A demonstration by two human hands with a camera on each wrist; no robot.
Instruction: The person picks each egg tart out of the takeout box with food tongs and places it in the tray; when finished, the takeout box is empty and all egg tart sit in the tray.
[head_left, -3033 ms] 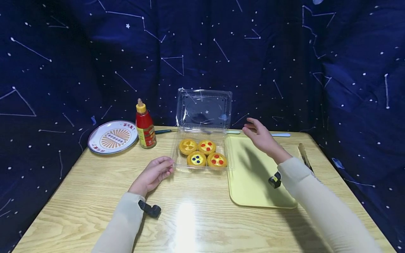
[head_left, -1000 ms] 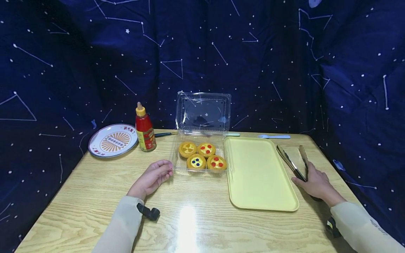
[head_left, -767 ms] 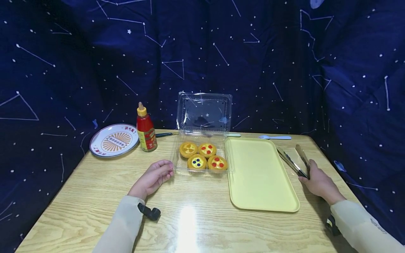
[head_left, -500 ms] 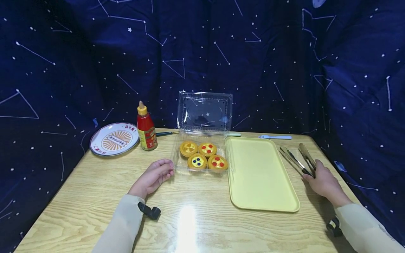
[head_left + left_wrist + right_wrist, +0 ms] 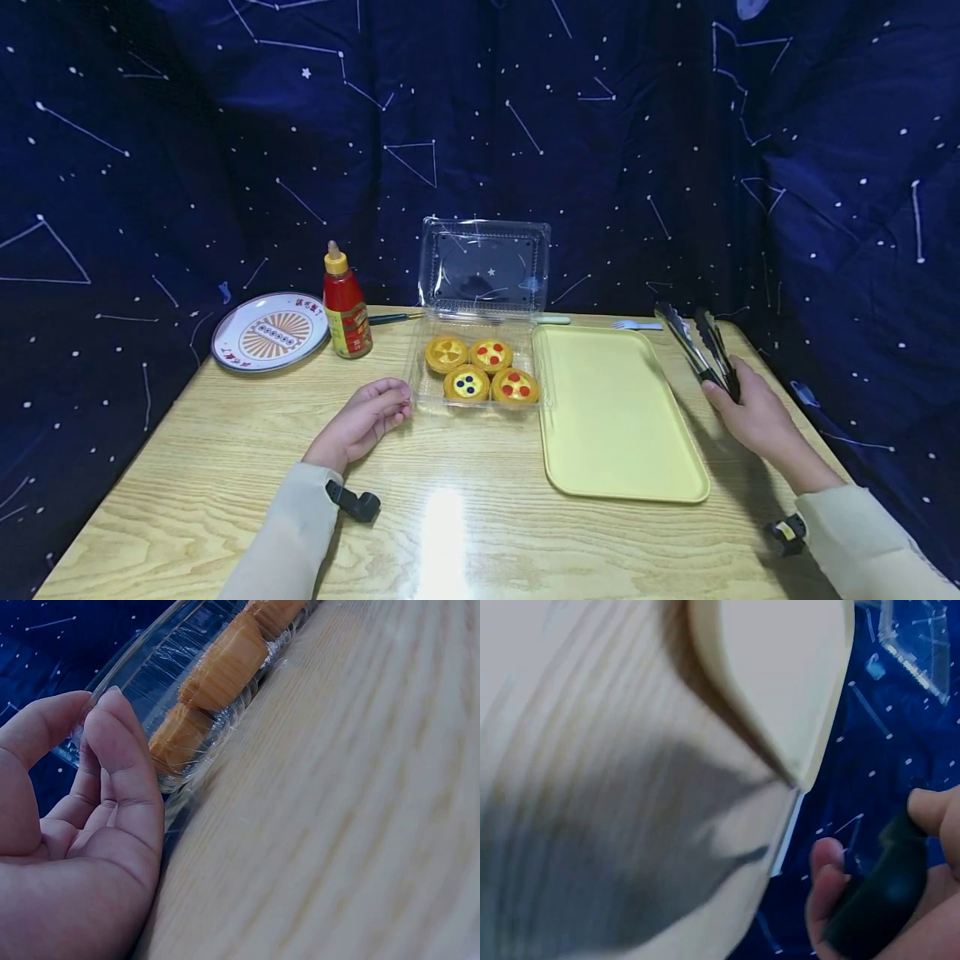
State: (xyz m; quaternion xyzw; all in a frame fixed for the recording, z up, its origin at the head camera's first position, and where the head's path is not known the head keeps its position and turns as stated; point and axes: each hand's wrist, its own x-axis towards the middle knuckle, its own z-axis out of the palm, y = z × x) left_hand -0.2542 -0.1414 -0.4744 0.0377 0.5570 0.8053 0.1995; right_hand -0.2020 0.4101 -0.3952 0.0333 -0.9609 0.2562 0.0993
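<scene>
My left hand (image 5: 367, 421) pinches the near left corner of a clear plastic clamshell box (image 5: 420, 398) between thumb and fingertip, as the left wrist view shows. The box lid (image 5: 483, 262) stands raised at the back. Inside sit several egg tarts, among them one with blue dots (image 5: 467, 384) and one with red dots (image 5: 516, 386). At the right, my right hand (image 5: 757, 412) grips black-handled metal tongs (image 5: 693, 354), lifted off the table, with their arms spread and tips pointing away. In the right wrist view the dark tong handle (image 5: 881, 896) lies in my fingers.
A yellow tray (image 5: 622, 417) lies between the box and the tongs. Behind it are a light blue fork (image 5: 637, 325) and a pale green handle (image 5: 552, 320). A red sauce bottle (image 5: 347, 312) stands left, beside a patterned plate (image 5: 270, 332). A dark-handled brush-like tool (image 5: 390, 318) lies behind.
My right hand has gone from above the tray to the tongs, taken hold of them and raised them from the table. My left hand stays at the box corner.
</scene>
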